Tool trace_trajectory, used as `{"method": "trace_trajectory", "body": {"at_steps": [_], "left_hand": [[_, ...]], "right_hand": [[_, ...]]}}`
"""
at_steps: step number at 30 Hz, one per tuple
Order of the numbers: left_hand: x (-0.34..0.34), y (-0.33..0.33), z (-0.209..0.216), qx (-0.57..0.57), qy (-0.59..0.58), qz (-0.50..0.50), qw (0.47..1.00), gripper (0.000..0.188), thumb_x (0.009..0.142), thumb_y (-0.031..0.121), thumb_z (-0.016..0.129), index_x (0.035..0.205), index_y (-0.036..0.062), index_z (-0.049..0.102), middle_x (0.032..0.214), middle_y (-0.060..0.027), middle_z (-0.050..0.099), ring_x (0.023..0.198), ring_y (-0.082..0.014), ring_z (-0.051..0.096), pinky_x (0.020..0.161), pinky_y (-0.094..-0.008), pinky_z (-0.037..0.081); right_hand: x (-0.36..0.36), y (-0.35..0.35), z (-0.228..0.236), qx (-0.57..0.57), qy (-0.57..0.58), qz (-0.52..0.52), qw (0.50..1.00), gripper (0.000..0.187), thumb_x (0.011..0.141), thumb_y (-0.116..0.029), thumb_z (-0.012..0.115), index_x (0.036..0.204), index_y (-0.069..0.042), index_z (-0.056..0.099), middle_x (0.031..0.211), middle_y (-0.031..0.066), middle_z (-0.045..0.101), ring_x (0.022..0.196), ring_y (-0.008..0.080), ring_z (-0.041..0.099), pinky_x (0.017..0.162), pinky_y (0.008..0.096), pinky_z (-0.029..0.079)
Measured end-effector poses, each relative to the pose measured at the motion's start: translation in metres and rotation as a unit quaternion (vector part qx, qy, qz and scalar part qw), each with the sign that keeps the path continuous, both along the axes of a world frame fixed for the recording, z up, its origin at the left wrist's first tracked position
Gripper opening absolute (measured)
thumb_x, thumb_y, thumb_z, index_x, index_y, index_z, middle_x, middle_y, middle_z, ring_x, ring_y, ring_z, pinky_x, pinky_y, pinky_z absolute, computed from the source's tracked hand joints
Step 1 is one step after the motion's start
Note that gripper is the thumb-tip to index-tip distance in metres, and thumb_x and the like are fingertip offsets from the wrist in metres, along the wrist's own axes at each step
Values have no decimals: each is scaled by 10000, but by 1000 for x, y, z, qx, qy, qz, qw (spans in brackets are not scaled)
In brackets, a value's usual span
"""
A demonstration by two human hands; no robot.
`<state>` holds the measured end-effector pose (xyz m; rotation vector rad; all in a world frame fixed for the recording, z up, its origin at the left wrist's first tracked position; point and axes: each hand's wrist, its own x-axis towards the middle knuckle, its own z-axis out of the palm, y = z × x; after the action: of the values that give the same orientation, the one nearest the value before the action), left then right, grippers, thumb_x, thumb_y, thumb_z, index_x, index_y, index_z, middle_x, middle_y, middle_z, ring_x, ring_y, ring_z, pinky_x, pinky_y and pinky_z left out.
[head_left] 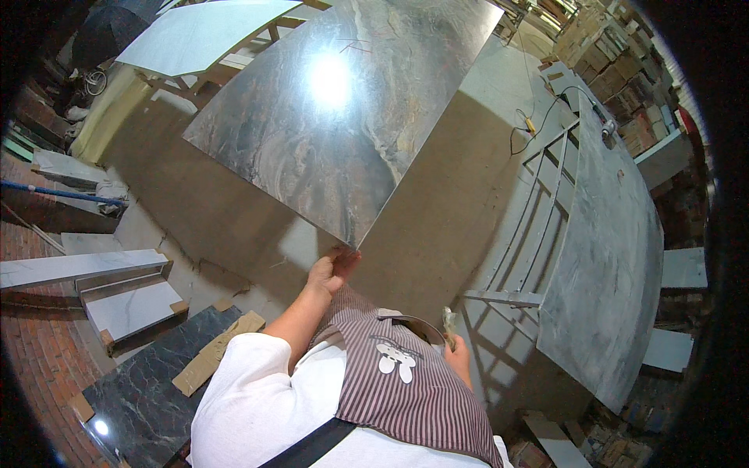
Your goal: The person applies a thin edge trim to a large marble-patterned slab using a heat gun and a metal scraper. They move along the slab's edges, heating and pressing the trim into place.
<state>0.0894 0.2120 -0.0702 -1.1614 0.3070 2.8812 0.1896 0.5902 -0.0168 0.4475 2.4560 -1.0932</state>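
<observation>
A large glossy slab (312,156) with grey and brown marbled veining lies ahead of me, one corner pointing my way. My left hand (334,269) is at that near corner, its fingers bent around the edge from below. Low on my right side, my right hand (459,357) is closed around a small pale greenish object (449,321) that sticks up above the fingers; its kind is too small to make out. Between the hands hangs my striped apron (421,390), with a pocket-like opening near the right hand.
A grey slab (601,257) rests on a metal frame (515,298) at right, with a power tool (607,129) and cable on it. A white slab (203,31) lies at far left. A dark veined slab (156,390) and cardboard (218,352) are at near left.
</observation>
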Motion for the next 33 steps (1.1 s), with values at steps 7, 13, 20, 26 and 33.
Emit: {"method": "trace_trajectory", "body": {"at_steps": [7,13,20,26,33], "left_hand": [[-5,0,-8,-30,-10,-22,999,98,917,58,568,981,-14,582,960,-184,651,913,-348,653,834,-479,569],[-7,3,-7,-52,8,-25,998,77,901,24,553,965,-9,580,943,-173,646,871,-318,653,805,-446,575],[-2,7,-3,-10,39,-36,999,88,904,18,551,965,-12,606,951,-172,659,863,-295,656,811,-433,578],[5,4,-10,14,48,-69,996,125,899,1,557,1007,-22,615,1047,-192,659,947,-318,650,887,-456,550],[6,7,3,19,46,-67,997,96,898,27,606,986,-6,628,1040,-184,667,973,-328,647,931,-496,528]], "right_hand": [[3,5,-12,-4,44,22,999,264,892,-151,590,1111,-8,619,1048,202,659,996,350,625,854,409,480],[0,3,-12,14,13,17,1000,269,903,-192,596,1104,-16,626,1052,203,661,986,348,632,845,406,487],[3,2,-8,7,8,18,1000,306,901,-196,600,1148,-14,605,1089,212,647,1016,357,618,864,410,480],[7,8,-18,4,12,10,1000,308,894,-166,592,1156,-5,598,1119,218,637,1044,357,607,883,411,471],[9,10,-24,-15,15,1,1000,276,895,-147,585,1128,-2,608,1095,207,649,1051,341,609,894,401,466]]}}
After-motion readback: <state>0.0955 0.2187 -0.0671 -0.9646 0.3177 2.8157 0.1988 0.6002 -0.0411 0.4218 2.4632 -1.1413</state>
